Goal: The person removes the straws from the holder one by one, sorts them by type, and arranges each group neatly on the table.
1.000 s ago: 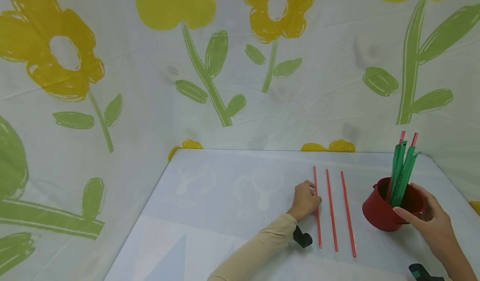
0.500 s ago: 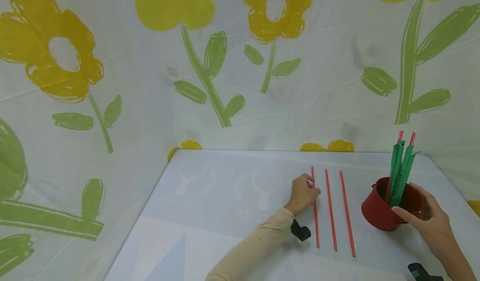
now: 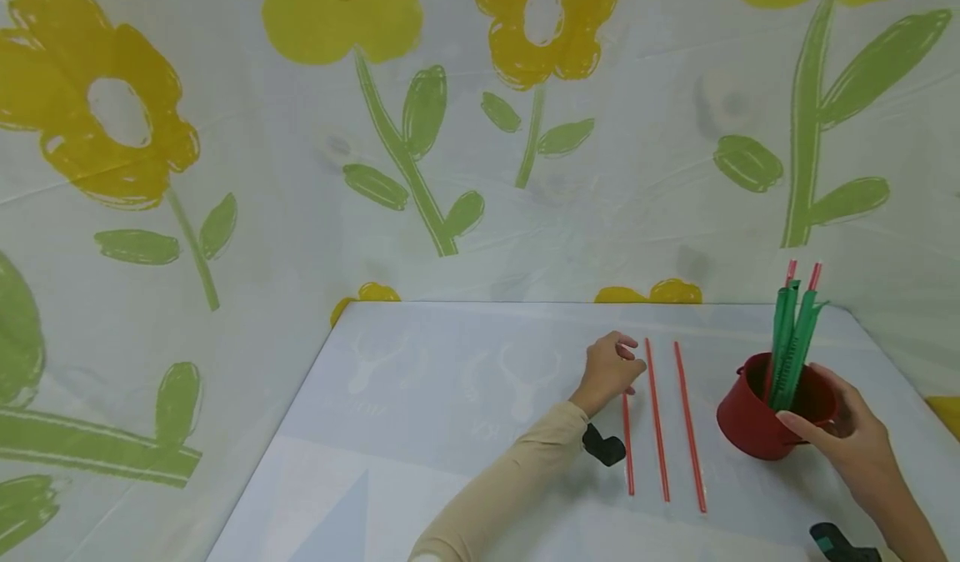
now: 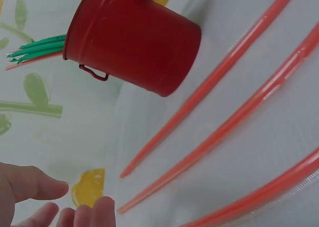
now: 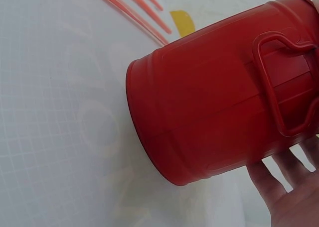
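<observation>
Three red straws in clear wrappers lie roughly side by side on the white table: a left straw (image 3: 628, 454), a middle straw (image 3: 657, 420) and a right straw (image 3: 689, 424). Over the upper part of the left straw is my left hand (image 3: 609, 372), hiding that part. Its thumb (image 4: 37, 183) and fingers are apart, and nothing shows between them. My right hand (image 3: 858, 441) grips a small red metal bucket (image 3: 753, 424) by its right side, tilting it. Green-wrapped straws (image 3: 791, 345), red ends showing, stand in the bucket. The bucket's wire handle (image 5: 269, 82) shows in the right wrist view.
The white table (image 3: 420, 412) runs back to a flower-printed curtain (image 3: 300, 170). Black wrist-camera parts show beside each wrist, one near the left straw (image 3: 603, 445) and one at the lower right.
My left hand has moved slightly up along the left straw and its fingers have loosened. My right hand still holds the bucket. The head view has shifted a little.
</observation>
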`<state>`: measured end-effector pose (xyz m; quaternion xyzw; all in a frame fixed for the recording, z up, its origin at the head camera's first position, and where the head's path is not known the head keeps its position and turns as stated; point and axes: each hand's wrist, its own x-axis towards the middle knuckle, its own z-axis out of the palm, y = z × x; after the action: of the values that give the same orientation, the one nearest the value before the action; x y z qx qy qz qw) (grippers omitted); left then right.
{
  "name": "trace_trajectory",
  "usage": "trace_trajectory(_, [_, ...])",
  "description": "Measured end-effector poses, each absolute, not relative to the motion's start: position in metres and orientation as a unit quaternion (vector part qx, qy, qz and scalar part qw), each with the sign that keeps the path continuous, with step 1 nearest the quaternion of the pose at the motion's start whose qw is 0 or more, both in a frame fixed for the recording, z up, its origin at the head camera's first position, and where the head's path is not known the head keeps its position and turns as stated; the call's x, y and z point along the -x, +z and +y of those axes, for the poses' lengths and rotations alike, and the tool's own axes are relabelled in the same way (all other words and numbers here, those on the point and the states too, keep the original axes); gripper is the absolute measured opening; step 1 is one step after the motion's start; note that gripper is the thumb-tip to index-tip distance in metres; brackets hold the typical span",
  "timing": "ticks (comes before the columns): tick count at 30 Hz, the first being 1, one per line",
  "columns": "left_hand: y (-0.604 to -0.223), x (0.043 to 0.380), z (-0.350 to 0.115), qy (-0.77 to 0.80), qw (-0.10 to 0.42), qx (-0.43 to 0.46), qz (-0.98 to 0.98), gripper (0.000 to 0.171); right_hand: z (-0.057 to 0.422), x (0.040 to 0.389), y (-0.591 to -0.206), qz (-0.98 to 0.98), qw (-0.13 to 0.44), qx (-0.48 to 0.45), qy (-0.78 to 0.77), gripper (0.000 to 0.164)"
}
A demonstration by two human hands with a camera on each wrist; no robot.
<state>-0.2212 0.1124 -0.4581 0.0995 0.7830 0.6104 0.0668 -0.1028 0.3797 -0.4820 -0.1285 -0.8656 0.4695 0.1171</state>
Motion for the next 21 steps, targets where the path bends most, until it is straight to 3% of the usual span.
trace_trajectory(21, [-0.419,0.230,0.155,0.667,0.072,-0.160,0.724,0.020,0.379,0.099,-0.473,-0.866,0.087,0.129,0.476,0.084])
